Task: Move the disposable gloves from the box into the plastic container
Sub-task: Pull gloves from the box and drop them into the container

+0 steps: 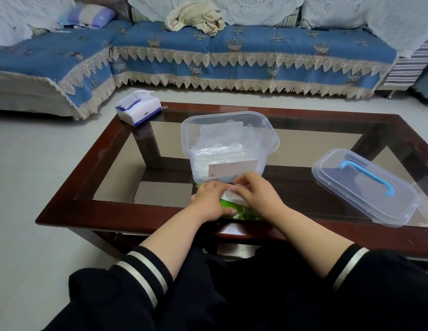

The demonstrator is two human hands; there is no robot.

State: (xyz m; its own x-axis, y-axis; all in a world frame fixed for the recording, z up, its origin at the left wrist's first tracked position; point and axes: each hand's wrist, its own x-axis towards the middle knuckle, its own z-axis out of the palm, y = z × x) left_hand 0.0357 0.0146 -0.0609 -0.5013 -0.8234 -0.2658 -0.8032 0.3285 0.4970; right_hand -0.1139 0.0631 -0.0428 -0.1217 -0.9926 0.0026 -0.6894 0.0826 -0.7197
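Note:
A green glove box [234,212] lies at the table's near edge, mostly hidden under my hands. My left hand [211,200] lies on the box's left side, holding it down with the thumb against the front. My right hand [256,195] has its fingers curled at the box's white opening, pinching the clear gloves [228,194] there. Just behind stands the open clear plastic container [270,144] with crumpled clear gloves [217,146] inside.
The container's clear lid [366,187] with a blue handle lies on the right of the glass table [107,168]. A tissue box [139,107] sits at the far left corner. A blue-covered sofa [232,56] runs along the back.

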